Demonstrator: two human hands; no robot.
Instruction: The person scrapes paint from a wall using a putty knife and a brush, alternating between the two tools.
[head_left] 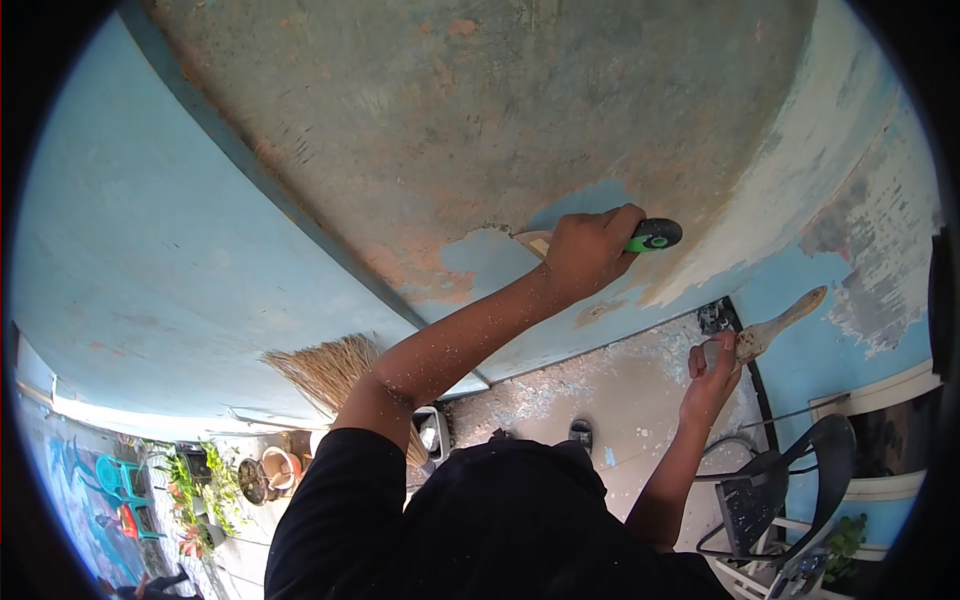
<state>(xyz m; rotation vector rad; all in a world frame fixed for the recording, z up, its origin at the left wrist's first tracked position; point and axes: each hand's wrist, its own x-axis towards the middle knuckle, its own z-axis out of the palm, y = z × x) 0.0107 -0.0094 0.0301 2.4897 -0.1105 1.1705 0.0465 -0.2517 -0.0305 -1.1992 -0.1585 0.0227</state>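
My left hand (588,252) grips a scraper (655,236) with a green and black handle. Its blade (532,241) lies against the wall (430,120) at the edge of a blue paint patch, where the old paint is peeled down to a brownish surface. Lower and to the right, my right hand (712,375) holds a wooden-handled paintbrush (778,320) away from the wall, handle pointing up and right. Paint specks cover my left forearm.
A straw broom (325,368) leans by the wall at the left. Paint flakes litter the concrete floor (600,385). A black chair (790,490) stands at the lower right. Potted plants (195,490) and turquoise chairs (115,475) are at the lower left.
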